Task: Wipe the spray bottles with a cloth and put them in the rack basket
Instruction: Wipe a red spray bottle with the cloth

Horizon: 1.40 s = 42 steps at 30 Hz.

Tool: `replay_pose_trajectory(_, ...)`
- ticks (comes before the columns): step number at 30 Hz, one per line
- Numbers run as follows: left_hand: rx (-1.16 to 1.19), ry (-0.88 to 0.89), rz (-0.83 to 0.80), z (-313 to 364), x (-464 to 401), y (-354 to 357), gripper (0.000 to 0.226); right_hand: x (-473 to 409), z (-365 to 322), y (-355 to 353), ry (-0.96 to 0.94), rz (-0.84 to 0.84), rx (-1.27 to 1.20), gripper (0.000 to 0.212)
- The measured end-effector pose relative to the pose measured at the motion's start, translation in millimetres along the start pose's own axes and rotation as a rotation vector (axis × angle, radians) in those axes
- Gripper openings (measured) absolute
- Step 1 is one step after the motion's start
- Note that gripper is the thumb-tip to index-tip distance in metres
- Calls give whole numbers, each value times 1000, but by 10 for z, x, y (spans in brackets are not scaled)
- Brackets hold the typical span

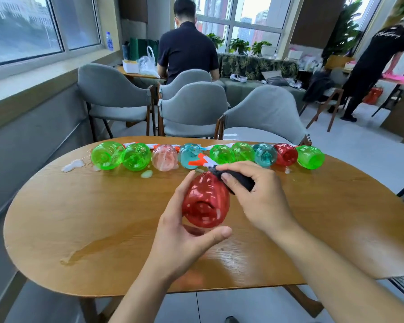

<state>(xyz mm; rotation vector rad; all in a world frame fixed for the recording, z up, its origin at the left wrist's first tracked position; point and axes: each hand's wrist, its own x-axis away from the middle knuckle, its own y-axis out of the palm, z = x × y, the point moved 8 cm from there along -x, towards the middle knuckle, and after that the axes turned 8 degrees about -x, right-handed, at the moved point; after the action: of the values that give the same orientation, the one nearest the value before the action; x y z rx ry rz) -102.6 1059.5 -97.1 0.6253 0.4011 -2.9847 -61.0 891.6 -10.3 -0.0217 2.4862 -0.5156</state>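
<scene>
A translucent red plastic spray bottle [205,201] is gripped by the left hand [184,238]; a dark cloth [237,180], pinched by the right hand [259,194], is pressed at its two o'clock.

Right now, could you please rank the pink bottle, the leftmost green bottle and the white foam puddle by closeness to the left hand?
From the left hand:
1. Pink bottle, in the row, ahead and slightly left.
2. Leftmost green bottle, at the row's left end.
3. White foam puddle, on the table left of that bottle.
</scene>
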Motion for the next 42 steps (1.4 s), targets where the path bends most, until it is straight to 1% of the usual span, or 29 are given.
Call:
replay_pose_trajectory(3, -105, 60, 33, 176, -26, 44, 115, -8, 78, -93, 139, -15, -69, 18)
replay_pose_trajectory(5, -191, 97, 80, 293, -59, 51, 107, 40, 123, -157, 229, -23, -146, 18)
replay_pose_trajectory(6, -230, 109, 105, 348, -73, 50, 101, 82, 91, -204, 238, -15, -174, 18)
replay_pose_trajectory(7, -270, 112, 125, 398, -76, 51, 96, 134, 16, -278, 196, 8, -170, 19)
replay_pose_trajectory(8, -314, 110, 141, 447, -68, 61, 93, 200, -100, -368, 105, 39, -123, 19)
replay_pose_trajectory(11, -437, 120, 178, 638, -11, 112, 84, 497, -531, -567, -252, 78, 115, 20)
replay_pose_trajectory(12, -484, 133, 182, 710, 13, 142, 81, 582, -621, -587, -334, 73, 182, 21)
replay_pose_trajectory(14, -595, 173, 173, 842, 50, 226, 81, 668, -698, -580, -414, 57, 298, 21)
replay_pose_trajectory(16, -688, 199, 160, 947, 79, 317, 84, 685, -755, -557, -437, 42, 369, 22)
replay_pose_trajectory(18, -733, 216, 167, 1051, 104, 363, 82, 729, -838, -530, -486, 16, 374, 22)
replay_pose_trajectory(22, -770, 217, 192, 1238, 102, 312, 80, 998, -894, -562, -608, -104, 397, 25)
replay_pose_trajectory(24, -754, 211, 183, 1295, 100, 291, 85, 1073, -863, -743, -616, -83, 436, 28)
replay_pose_trajectory(27, -728, 211, 166, 1403, 143, 365, 90, 1021, -842, -1114, -558, 66, 457, 23)
replay_pose_trajectory(30, -762, 249, 123, 1524, 211, 590, 90, 925, -915, -1257, -509, 175, 453, 23)
replay_pose_trajectory(32, -760, 260, 115, 1584, 223, 681, 90, 946, -983, -1201, -528, 149, 431, 24)
replay_pose_trajectory(35, -759, 250, 111, 1610, 210, 684, 91, 1142, -980, -1085, -595, -3, 430, 26)
replay_pose_trajectory(36, -758, 245, 110, 1600, 211, 669, 92, 1203, -947, -1103, -600, -30, 438, 27)
replay_pose_trajectory(38, -742, 236, 107, 1594, 226, 666, 93, 1224, -868, -1266, -565, 5, 447, 27)
replay_pose_trajectory(41, -755, 247, 81, 1644, 248, 787, 93, 1077, -821, -1562, -484, 175, 458, 25)
replay_pose_trajectory(42, -770, 256, 72, 1675, 252, 839, 92, 1037, -847, -1583, -471, 203, 453, 24)
